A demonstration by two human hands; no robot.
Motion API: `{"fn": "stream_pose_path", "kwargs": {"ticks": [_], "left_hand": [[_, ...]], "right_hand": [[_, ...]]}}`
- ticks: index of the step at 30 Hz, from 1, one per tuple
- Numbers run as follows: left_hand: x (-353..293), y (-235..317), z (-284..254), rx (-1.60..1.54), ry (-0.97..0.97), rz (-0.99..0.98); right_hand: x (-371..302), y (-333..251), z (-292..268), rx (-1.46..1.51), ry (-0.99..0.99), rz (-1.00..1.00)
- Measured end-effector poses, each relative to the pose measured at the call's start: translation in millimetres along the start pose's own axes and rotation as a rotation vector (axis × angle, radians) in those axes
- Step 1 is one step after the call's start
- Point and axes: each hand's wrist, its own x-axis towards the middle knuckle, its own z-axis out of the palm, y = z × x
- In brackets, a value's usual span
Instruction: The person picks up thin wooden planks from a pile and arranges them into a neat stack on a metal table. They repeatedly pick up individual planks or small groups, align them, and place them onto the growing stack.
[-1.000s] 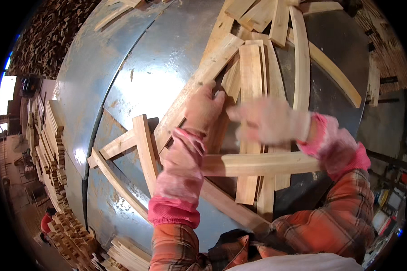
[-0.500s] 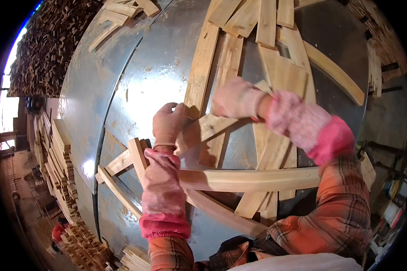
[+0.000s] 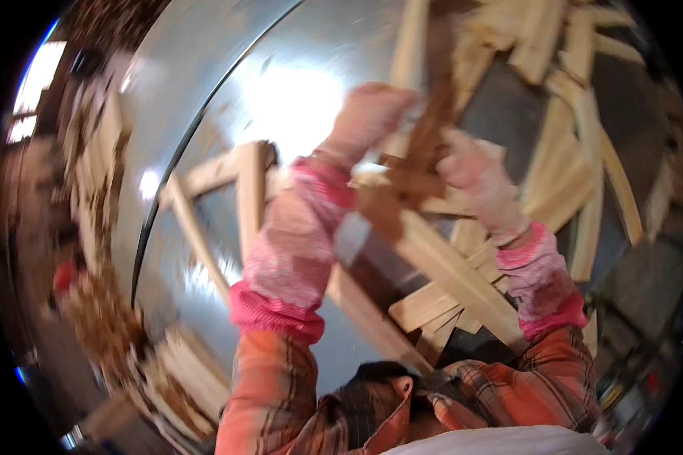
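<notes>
Motion blurs both hands, which wear pale pink sleeve covers with brighter pink cuffs. My left hand (image 3: 372,117) is closed at the edge of a long wooden board (image 3: 408,45) that runs away from me over the metal table. To its right, my right hand (image 3: 478,178) is raised beside the board's dark, shaded face; its fingers are too smeared to read. Beneath the hands, short wood pieces overlap in shadow. A thick curved wooden rail (image 3: 463,280) slants toward my right forearm. Left of my left forearm sits a joined wooden frame piece (image 3: 250,193).
Loose pale slats (image 3: 539,42) are heaped at the far right of the metal table (image 3: 205,136). A narrow curved strip (image 3: 622,189) lies at the right. A dark seam (image 3: 193,125) crosses the tabletop on the left. Stacked boards (image 3: 95,167) stand beyond the left edge.
The view has swung, so the table's contents appear shifted and turned. My left hand has gone farther away, and my right hand has moved right. The curved rail now slants instead of lying crosswise.
</notes>
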Motion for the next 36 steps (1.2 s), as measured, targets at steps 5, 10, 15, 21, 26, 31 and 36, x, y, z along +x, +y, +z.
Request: {"fn": "stream_pose_path", "kwargs": {"ticks": [5, 10, 15, 21, 26, 31, 36], "left_hand": [[-161.4, 5.8, 69.7, 0.147, -0.020, 0.068], [-256.5, -36.8, -29.7, 0.183, 0.469, 0.023], [-302.7, -125.5, -207.6, 0.821, 0.906, -0.738], [-369.1, -188.5, -179.5, 0.094, 0.930, -0.664], [-423.8, -194.1, -169.1, 0.251, 0.792, -0.581], [-374.3, -158.5, -119.6, 0.545, 0.546, -0.609], [-420.5, -195.6, -143.3, 0.413, 0.515, -0.481]], "right_hand": [[-15.7, -11.6, 29.5, -0.428, -0.134, 0.024], [-26.5, 4.0, 40.0, -0.618, -0.032, -0.063], [161.7, -93.1, 40.1, -1.237, -0.184, -0.224], [164.5, -97.7, 67.0, -1.275, -0.457, -0.175], [-84.2, -22.6, 52.3, -1.546, -0.117, -0.032], [-218.8, 3.4, 32.0, -1.823, -0.006, 0.403], [-222.4, 1.8, 69.9, -1.710, 0.069, 0.389]]}}
